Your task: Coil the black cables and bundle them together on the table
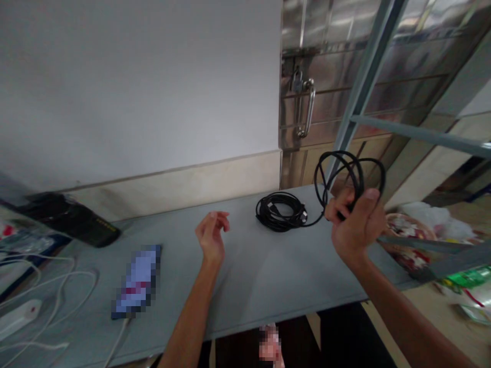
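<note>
My right hand is raised above the right end of the grey table and is closed around loops of a black cable, which stand up above my fingers. The same cable trails down to a black coiled bundle lying on the table just left of that hand. My left hand hovers over the middle of the table, holding nothing, with its fingers loosely curled and apart. It is a short way left of the coil and touches nothing.
A phone lies on the table at left with a white cable plugged in. A black device sits by the wall, white cords and a power strip at far left. A metal door with handle and a grey frame stand behind.
</note>
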{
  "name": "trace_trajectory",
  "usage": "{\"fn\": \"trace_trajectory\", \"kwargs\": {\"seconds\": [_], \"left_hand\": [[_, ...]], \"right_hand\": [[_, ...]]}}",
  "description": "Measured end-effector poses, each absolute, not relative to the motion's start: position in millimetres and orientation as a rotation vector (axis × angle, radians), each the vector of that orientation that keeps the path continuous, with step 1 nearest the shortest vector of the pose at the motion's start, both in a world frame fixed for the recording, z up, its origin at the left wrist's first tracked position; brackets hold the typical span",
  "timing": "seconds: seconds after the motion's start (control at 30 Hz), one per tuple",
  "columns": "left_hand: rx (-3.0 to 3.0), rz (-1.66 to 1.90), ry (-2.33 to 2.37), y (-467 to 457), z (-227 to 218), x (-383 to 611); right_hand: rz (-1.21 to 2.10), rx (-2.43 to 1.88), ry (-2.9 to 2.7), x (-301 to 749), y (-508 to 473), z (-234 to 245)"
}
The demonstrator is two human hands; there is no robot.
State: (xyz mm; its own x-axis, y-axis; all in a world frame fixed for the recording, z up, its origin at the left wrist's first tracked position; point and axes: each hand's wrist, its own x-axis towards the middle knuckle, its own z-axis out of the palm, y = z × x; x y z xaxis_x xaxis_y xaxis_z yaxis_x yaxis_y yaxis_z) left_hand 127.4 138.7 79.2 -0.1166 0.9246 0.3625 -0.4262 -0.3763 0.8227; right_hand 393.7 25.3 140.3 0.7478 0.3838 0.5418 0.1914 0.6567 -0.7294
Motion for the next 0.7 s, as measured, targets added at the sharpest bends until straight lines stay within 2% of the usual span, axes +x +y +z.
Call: {"fn": "trace_trajectory", "kwargs": {"seconds": [0.13,0.27,0.47,0.57,0.7], "left_hand": [[1.477,1.33,0.687,36,77,138],[1.407,1.136,0.735,-43,59,150],[1.103,1.33,0.887,-86,34,130],[1.017,1.471,0.981,-86,50,93],[0.921,1.675,1.042,-64,89,32]], "right_hand": [[0.146,-0.756,-0.78,359,-33,174],[0.388,-0.695,-0.849,325,-73,179],[0.756,-0.951,-1.025,299,-94,126],[0.79,-1.116,-1.221,317,-96,107],[0.793,-1.201,-1.081,377,-95,94]]}}
